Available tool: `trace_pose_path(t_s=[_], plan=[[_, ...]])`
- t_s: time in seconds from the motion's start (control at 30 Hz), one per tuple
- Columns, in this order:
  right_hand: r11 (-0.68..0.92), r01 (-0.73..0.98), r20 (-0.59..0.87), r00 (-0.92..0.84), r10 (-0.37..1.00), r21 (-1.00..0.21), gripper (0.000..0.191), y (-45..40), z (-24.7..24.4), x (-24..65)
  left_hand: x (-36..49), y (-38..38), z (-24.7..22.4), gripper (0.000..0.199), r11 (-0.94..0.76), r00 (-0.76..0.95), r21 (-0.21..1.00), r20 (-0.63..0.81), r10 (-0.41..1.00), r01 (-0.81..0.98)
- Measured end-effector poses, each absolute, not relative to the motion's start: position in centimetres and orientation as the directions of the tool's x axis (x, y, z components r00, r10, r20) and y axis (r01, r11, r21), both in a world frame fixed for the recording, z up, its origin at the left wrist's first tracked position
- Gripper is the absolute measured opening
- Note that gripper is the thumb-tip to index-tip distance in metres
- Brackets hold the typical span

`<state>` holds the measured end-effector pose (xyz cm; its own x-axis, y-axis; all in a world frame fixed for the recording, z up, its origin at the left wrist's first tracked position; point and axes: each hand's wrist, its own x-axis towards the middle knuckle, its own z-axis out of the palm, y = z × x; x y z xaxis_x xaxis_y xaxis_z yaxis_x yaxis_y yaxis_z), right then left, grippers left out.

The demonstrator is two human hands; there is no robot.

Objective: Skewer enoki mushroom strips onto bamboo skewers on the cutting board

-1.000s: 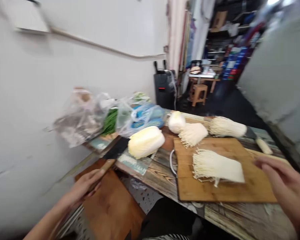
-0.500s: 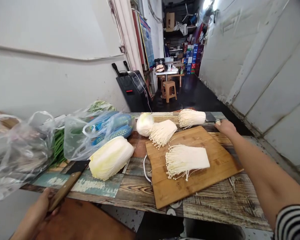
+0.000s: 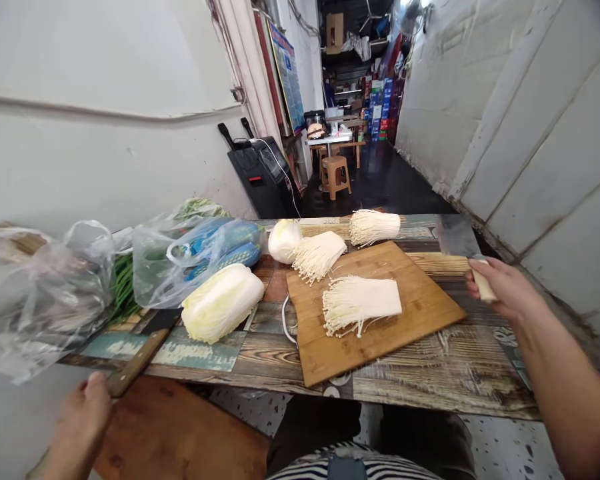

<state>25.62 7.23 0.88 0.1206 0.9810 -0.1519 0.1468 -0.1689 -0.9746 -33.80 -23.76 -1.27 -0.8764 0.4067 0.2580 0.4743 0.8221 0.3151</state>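
My right hand (image 3: 503, 287) is closed round the pale handle of a cleaver (image 3: 457, 235), whose blurred blade lies over the table's back right part. My left hand (image 3: 83, 417) is at the lower left, fingers slightly apart, just beside the end of the wooden handle of a knife (image 3: 143, 357); it holds nothing that I can make out. A cutting board (image 3: 420, 297) bears a bunch of enoki mushrooms (image 3: 365, 300). A second bunch (image 3: 321, 253) rests at the board's back left edge, a third bunch (image 3: 375, 227) behind the board. A napa cabbage (image 3: 223, 301) lies left of the board.
Plastic bags (image 3: 45, 287) and a blue item in clear plastic (image 3: 230, 243) cover the table's left part, with green stalks (image 3: 123, 283) between. A round pale vegetable (image 3: 285, 240) stands behind the cabbage. Beyond are a black speaker-like case (image 3: 265, 173) and a stool (image 3: 335, 177).
My right hand has moved right and toward me with the cleaver, whose blade has left the rear mushrooms. My left hand has come off the wooden handle. The view has shifted slightly.
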Motion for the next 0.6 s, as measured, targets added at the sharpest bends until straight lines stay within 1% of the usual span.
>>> trace_pose_path(t_s=[0.03, 0.07, 0.1, 0.13, 0.17, 0.2, 0.23, 0.27, 0.3, 0.33, 0.37, 0.4, 0.47, 0.53, 0.57, 0.6], plan=[[-0.175, 0.062, -0.168, 0.103, 0.98, -0.983, 0.022, 4.8, 0.7, 25.5, -32.5, -23.4, -0.7, 0.06, 0.838, -0.895, 0.352, 0.319, 0.312, 0.417], [-0.179, -0.014, -0.18, 0.091, 0.98, -0.984, 0.027, 2.4, 0.5, 25.1, -30.9, -22.9, -0.1, 0.064, 0.817, -0.875, 0.4, 0.421, 0.239, 0.415], [-0.194, -0.075, -0.198, 0.059, 0.978, -0.978, 0.027, 0.1, 0.2, 24.6, -29.0, -22.0, 0.6, 0.066, 0.749, -0.802, 0.401, 0.527, 0.283, 0.528], [-0.205, -0.127, -0.211, 0.03, 0.977, -0.97, 0.027, -2.0, -0.1, 23.9, -26.7, -20.9, 1.3, 0.066, 0.651, -0.712, 0.378, 0.593, 0.376, 0.658], [-0.217, -0.17, -0.221, 0.004, 0.975, -0.961, 0.028, -3.8, -0.5, 23.0, -24.3, -19.5, 1.9, 0.062, 0.547, -0.622, 0.363, 0.662, 0.419, 0.754], [-0.222, -0.207, -0.225, -0.011, 0.974, -0.953, 0.028, -5.4, -0.8, 22.1, -21.7, -17.8, 2.4, 0.059, 0.408, -0.508, 0.316, 0.656, 0.558, 0.857], [-0.221, -0.27, -0.225, -0.016, 0.974, -0.937, 0.029, -6.6, -1.1, 21.3, -19.0, -15.9, 2.8, 0.057, 0.215, -0.333, 0.26, 0.619, 0.711, 0.942], [-0.209, -0.357, -0.223, -0.002, 0.975, -0.91, 0.029, -7.5, -1.4, 20.5, -16.3, -13.8, 3.1, 0.057, 0.02, -0.135, 0.212, 0.544, 0.829, 0.977], [-0.208, -0.418, -0.231, 0.005, 0.973, -0.884, 0.029, -8.2, -1.7, 19.9, -13.6, -11.7, 3.3, 0.056, -0.133, 0.046, 0.173, 0.432, 0.901, 0.976], [-0.213, -0.481, -0.244, 0.003, 0.97, -0.851, 0.028, -8.6, -2.0, 19.4, -11.0, -9.6, 3.4, 0.057, -0.237, 0.182, 0.146, 0.315, 0.931, 0.96], [-0.232, -0.555, -0.26, -0.029, 0.965, -0.799, 0.026, -8.8, -2.2, 19.2, -8.5, -7.7, 3.3, 0.059, -0.305, 0.274, 0.129, 0.214, 0.938, 0.944], [-0.269, -0.631, -0.273, -0.093, 0.958, -0.728, 0.023, -8.8, -2.5, 19.1, -6.3, -5.9, 3.2, 0.061, -0.352, 0.337, 0.113, 0.137, 0.932, 0.929], [-0.355, -0.761, -0.255, -0.253, 0.933, -0.543, 0.017, -8.6, -2.9, 19.5, -2.5, -3.0, 2.8, 0.063, -0.424, 0.421, 0.088, 0.048, 0.906, 0.902], [-0.42, -0.831, -0.184, -0.377, 0.908, -0.365, 0.011, -8.4, -3.3, 20.2, 0.1, -1.1, 2.2, 0.064, -0.425, 0.425, 0.068, 0.009, 0.905, 0.903], [-0.437, -0.851, -0.134, -0.416, 0.9, -0.291, 0.008, -8.3, -3.5, 20.6, 0.9, -0.5, 1.8, 0.066, -0.417, 0.42, 0.065, -0.027, 0.907, 0.906], [-0.445, -0.87, -0.068, -0.441, 0.895, -0.212, 0.009, -8.3, -3.7, 20.9, 1.4, -0.1, 1.5, 0.069, -0.407, 0.411, 0.063, -0.063, 0.909, 0.911]])
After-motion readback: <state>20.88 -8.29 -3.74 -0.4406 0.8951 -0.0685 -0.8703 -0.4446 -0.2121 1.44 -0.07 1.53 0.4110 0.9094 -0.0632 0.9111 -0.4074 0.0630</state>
